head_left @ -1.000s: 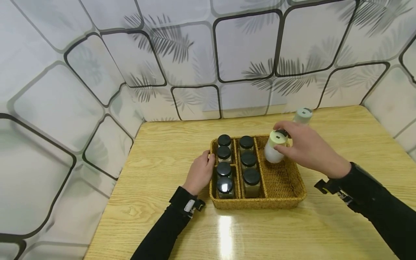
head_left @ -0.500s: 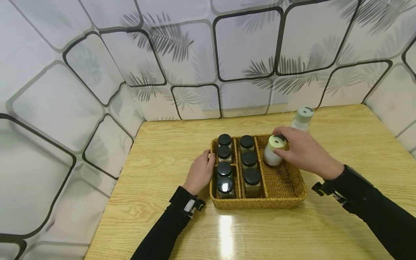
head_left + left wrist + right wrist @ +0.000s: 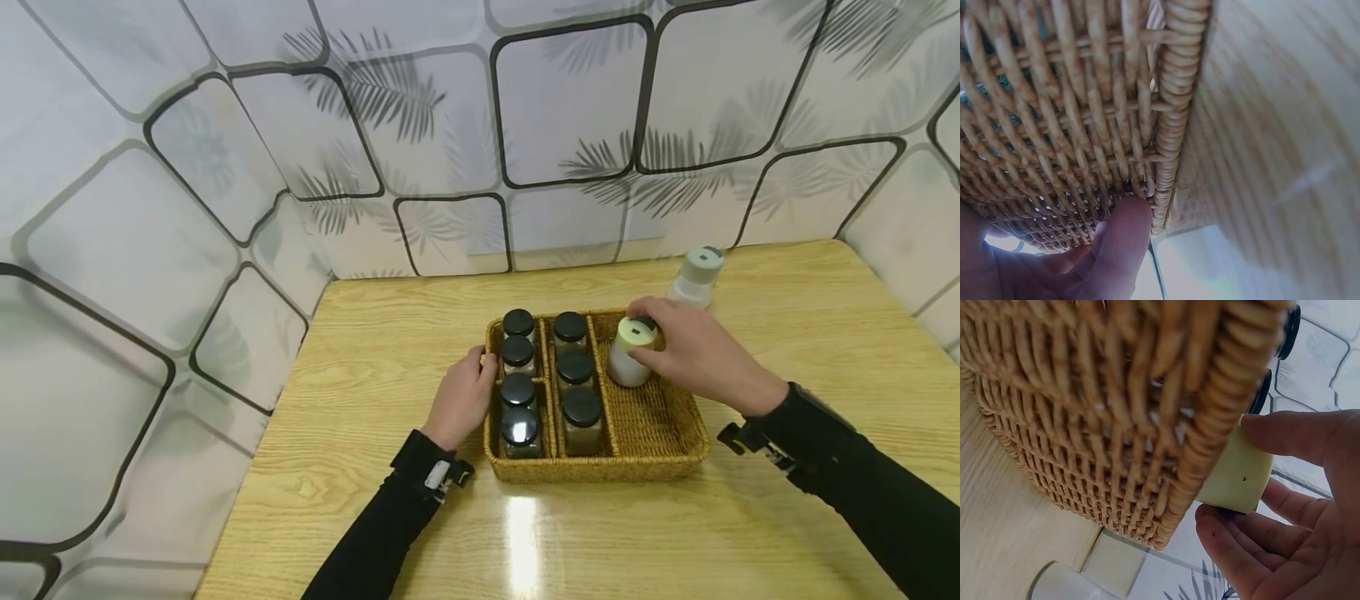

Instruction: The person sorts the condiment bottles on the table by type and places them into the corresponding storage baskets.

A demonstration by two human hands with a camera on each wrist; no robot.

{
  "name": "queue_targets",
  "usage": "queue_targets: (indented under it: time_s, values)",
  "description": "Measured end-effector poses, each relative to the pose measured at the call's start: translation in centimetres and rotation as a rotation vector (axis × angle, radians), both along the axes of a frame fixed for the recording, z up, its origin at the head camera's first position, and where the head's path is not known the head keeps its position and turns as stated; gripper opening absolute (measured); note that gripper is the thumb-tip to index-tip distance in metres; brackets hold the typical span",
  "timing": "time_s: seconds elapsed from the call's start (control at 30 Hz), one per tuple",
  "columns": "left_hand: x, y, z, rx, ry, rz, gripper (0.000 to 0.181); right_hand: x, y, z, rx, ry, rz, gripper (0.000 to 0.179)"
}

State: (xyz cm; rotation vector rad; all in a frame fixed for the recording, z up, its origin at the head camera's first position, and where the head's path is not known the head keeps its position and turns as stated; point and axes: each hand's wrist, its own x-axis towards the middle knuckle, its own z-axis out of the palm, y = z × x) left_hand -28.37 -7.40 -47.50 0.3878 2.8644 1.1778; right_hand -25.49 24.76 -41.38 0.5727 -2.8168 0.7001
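My right hand (image 3: pixel 693 346) pinches the pale yellow lid of a white shaker bottle (image 3: pixel 628 367) between thumb and fingers. The bottle stands nearly upright inside the right compartment of a wicker basket (image 3: pixel 592 471), toward its back. In the right wrist view, the yellow lid (image 3: pixel 1241 472) shows past the basket's rim, while the wall hides the bottle's body. At the basket's left side, my left hand (image 3: pixel 459 400) grips the wicker wall. Its thumb (image 3: pixel 1125 244) lies against the weave just below the rim in the left wrist view.
Several black-lidded glass jars (image 3: pixel 581 408) fill the left and middle compartments of the basket. Behind the right hand, a second white bottle with a pale green lid (image 3: pixel 697 279) stands on the wooden table (image 3: pixel 375 375). A patterned wall (image 3: pixel 562 225) borders the table's back.
The right hand has lowered the yellow-lidded bottle deeper into the right compartment, moving slightly left and toward me. More of the green-lidded bottle shows now. The left hand stays in place.
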Motion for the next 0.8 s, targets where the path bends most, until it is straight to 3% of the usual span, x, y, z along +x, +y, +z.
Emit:
queue_targets:
  time_s: [0.8]
  values:
    - [0.12,0.05,0.16,0.004,0.003,0.002,0.048,0.35,0.28,0.35,0.016,-0.069,-0.017,0.049]
